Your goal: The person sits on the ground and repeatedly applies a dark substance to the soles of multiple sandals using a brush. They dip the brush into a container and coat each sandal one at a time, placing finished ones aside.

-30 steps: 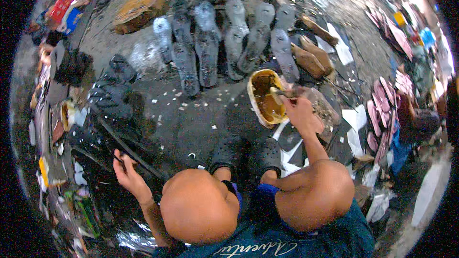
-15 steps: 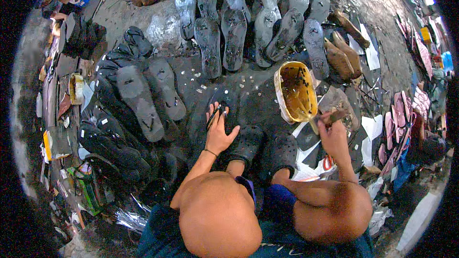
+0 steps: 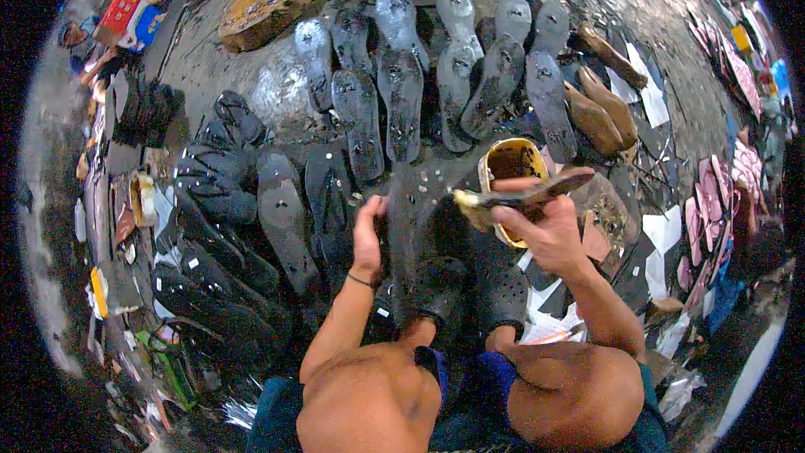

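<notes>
My right hand [image 3: 549, 235] is closed round the wooden handle of a brush [image 3: 528, 193], held roughly level. Its bristle end points left and carries pale yellowish paste. Just behind it stands a yellow tub [image 3: 513, 153], brown inside and partly covered by the hand and brush. My left hand [image 3: 367, 235] is side-on, its fingers closed against a long dark sandal sole [image 3: 408, 231] in front of my feet. That sole is motion-blurred, and some fingertips are hidden. Left of the hand lie a black flip-flop [image 3: 328, 201] and a grey-black sole [image 3: 285, 214].
Several dark soles [image 3: 399, 105] stand in rows beyond the tub. Brown wooden shoe forms [image 3: 602, 113] lie at right. Black footwear [image 3: 218, 260] is heaped at left, pink sandals [image 3: 704, 201] far right. A round wood block [image 3: 268, 4] lies at the back; paper scraps [image 3: 662, 243] lie right.
The brush has come out of the tub and moved up and left. My left hand has turned from lying spread to side-on against a sole. The view has shifted, and flip-flops at left lie differently.
</notes>
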A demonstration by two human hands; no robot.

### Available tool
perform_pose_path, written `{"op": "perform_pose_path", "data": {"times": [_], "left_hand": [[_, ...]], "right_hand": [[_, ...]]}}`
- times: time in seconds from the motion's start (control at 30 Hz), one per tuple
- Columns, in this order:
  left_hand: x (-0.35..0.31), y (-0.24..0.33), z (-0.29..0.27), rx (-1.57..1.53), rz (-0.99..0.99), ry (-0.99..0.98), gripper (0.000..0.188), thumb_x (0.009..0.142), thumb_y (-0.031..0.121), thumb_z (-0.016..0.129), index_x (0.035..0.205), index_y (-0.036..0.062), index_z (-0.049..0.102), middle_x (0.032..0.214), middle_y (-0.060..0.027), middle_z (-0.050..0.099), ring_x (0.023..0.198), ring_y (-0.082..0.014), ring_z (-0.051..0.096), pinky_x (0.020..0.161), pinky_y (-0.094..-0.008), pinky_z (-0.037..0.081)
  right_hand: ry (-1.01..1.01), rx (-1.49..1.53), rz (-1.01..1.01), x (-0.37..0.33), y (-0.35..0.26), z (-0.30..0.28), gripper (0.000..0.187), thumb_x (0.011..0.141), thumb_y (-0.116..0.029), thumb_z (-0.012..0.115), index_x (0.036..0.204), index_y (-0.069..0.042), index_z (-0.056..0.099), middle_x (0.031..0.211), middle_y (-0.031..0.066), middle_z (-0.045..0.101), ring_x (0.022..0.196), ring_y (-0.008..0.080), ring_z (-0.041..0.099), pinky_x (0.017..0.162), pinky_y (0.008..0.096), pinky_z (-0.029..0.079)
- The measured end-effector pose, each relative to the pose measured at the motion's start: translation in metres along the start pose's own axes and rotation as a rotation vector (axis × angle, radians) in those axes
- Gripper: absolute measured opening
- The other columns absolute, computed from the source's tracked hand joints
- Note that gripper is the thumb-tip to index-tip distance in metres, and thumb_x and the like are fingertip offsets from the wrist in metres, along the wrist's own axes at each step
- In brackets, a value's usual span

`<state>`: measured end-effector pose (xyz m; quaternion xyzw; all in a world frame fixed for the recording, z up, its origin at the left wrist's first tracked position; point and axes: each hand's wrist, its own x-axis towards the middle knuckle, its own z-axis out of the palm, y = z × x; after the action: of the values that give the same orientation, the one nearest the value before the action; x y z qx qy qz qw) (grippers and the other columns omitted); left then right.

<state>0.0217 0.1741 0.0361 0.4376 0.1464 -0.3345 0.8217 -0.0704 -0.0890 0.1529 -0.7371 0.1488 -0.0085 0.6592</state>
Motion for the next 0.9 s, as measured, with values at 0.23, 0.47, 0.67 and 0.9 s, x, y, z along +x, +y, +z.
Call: {"op": "perform_pose_path", "data": {"times": [0.23,0.47,0.67,0.9], "left_hand": [[0.011,0.02,0.057,-0.283,-0.021,-0.323,0.054,0.105,0.042,0.03,0.129,0.0015,0.058,0.118,-0.0157,0.067,0.103,-0.0287,0.067,0.092,-0.0431,0.056],[-0.014,0.021,0.079,-0.262,-0.131,-0.302,0.059,0.104,0.047,0.036,0.142,0.0034,0.049,0.136,-0.017,0.057,0.118,-0.03,0.06,0.102,-0.0433,0.05],[-0.004,0.032,0.063,-0.285,-0.111,-0.294,0.059,0.104,0.046,0.035,0.146,0.0043,0.044,0.142,-0.0175,0.052,0.124,-0.0322,0.056,0.106,-0.0443,0.047],[-0.013,0.013,0.093,-0.161,-0.116,-0.288,0.061,0.104,0.044,0.036,0.151,0.0065,0.036,0.15,-0.0184,0.045,0.131,-0.0372,0.051,0.113,-0.0469,0.041]], "right_hand": [[-0.081,-0.165,-0.573,0.035,-0.029,0.047,0.029,0.082,0.002,0.07,0.11,-0.007,0.07,0.103,0.0122,0.071,0.091,0.0241,0.07,0.079,0.0359,0.055],[0.241,-0.292,-0.27,0.075,-0.017,-0.004,0.019,0.091,-0.013,0.068,0.109,-0.005,0.069,0.09,0.0135,0.072,0.081,0.0205,0.071,0.077,0.035,0.055],[-0.025,-0.151,-0.345,0.003,-0.019,0.044,0.023,0.085,-0.009,0.074,0.108,-0.006,0.069,0.099,0.0106,0.073,0.09,0.0255,0.07,0.081,0.0363,0.053],[0.294,-0.342,-0.321,0.092,-0.023,-0.002,0.025,0.092,-0.02,0.07,0.107,-0.001,0.067,0.088,0.0127,0.073,0.083,0.0216,0.07,0.076,0.0342,0.054]]}}
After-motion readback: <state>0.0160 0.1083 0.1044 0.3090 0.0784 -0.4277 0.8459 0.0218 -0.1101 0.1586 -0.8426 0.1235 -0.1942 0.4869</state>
